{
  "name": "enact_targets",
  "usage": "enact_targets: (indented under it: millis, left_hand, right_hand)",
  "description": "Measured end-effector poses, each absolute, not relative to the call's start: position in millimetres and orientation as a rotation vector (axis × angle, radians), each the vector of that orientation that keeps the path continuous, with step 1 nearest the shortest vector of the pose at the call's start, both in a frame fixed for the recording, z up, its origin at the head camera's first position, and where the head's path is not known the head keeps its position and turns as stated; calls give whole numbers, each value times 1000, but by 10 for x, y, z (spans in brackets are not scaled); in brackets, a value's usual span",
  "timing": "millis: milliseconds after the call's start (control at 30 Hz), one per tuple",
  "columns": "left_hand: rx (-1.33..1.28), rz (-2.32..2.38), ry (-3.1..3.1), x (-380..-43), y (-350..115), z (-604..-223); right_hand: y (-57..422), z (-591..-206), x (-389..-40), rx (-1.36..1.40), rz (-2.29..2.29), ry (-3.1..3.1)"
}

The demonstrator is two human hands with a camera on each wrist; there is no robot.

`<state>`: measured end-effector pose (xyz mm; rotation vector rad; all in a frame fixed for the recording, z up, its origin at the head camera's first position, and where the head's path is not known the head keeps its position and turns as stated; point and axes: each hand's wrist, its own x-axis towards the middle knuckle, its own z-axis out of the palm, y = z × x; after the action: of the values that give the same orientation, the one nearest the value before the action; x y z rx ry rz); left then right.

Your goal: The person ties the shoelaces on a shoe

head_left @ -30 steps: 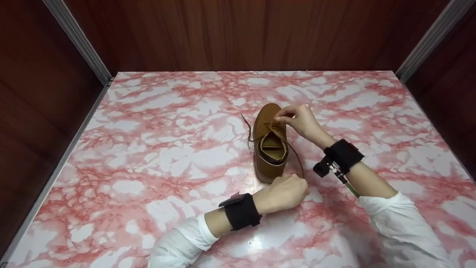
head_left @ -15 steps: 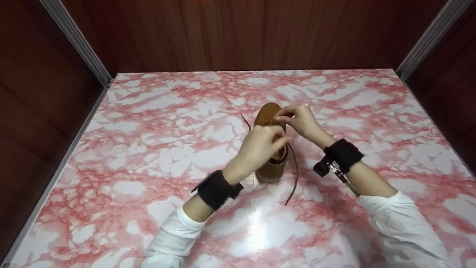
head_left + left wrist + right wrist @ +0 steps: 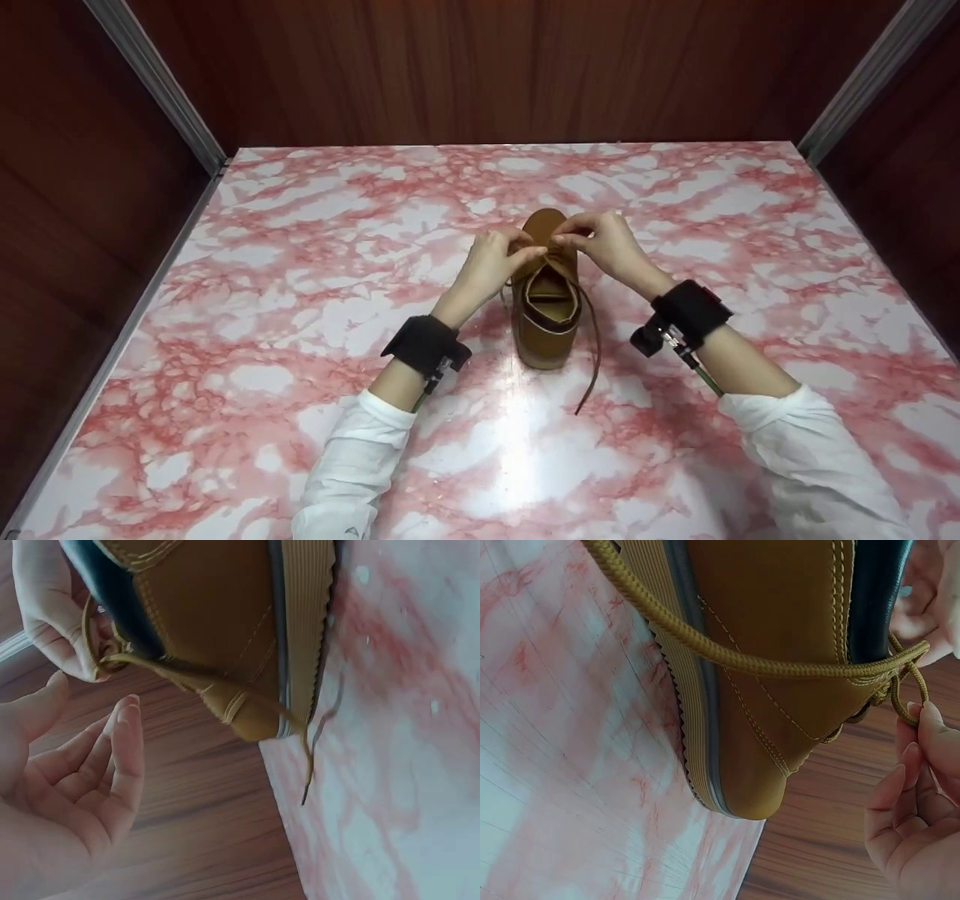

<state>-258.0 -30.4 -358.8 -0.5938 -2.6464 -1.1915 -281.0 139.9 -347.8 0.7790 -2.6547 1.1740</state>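
A tan lace-up shoe [image 3: 544, 346] stands on the table, toe pointing away from me. My right hand [image 3: 609, 244] pinches a small loop of the shoelace [image 3: 924, 686] between thumb and fingertips above the tongue. Across from it, my left hand [image 3: 487, 264] is beside the laces; in the left wrist view its thumb and fingers [image 3: 124, 757] are apart with nothing between them. One loose lace end [image 3: 597, 345] trails along the shoe's right side onto the table. The other lace end [image 3: 307, 765] hangs down on the left side. A dark padded collar [image 3: 875, 596] rims the shoe opening.
The table [image 3: 300, 315] has a pink and white marbled top. Dark wood panels [image 3: 480, 67] stand at its back and both sides, with metal posts [image 3: 161, 79] in the corners.
My left hand has moved from by the heel up to the laces, letting go of the right lace end, which now lies on the table. My right hand has stayed on the loop.
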Motion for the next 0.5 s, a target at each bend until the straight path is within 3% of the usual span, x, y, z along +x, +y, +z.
enact_targets:
  millis: [500]
  left_hand:
    - [-567, -1324, -2651, -2653, -192, -3615]
  right_hand:
    - [1387, -3466, -2819, 767, 1139, -2650]
